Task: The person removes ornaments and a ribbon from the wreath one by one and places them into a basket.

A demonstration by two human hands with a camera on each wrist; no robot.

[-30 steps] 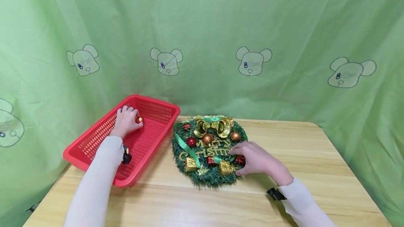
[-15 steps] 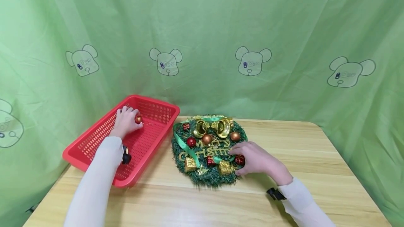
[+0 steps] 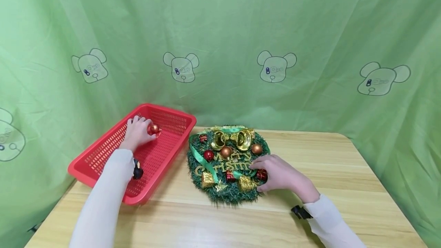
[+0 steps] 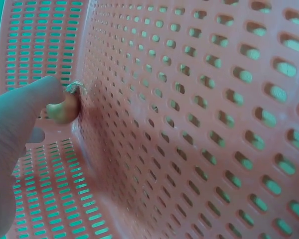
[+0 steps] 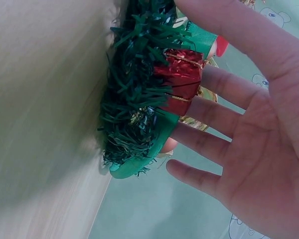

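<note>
Inside the red plastic basket [image 3: 162, 163], my left hand [image 3: 136, 132] reaches down to the floor with its fingers bent. A copper-coloured Christmas ball [image 3: 154, 128] sits between its thumb and fingertips. In the left wrist view the ball [image 4: 65, 110] shows beside the thumb, its shiny cap close to the basket floor. My right hand [image 3: 280, 173] rests at the right edge of a green tinsel Christmas wreath [image 3: 229, 196]. Its fingers look fairly straight in the right wrist view, touching beside a red foil gift box [image 5: 180, 82].
The wreath carries gold bells [image 3: 243, 139], a red ball [image 3: 208, 155], copper balls, gold gift boxes [image 3: 208, 179] and gold lettering. Wreath and basket stand on a wooden table [image 3: 344, 186]. A green curtain [image 3: 227, 30] hangs behind and at both sides.
The copper ball has shifted slightly right and away within my left fingers, and more of it shows. Both hands and the wreath stay almost where they were.
</note>
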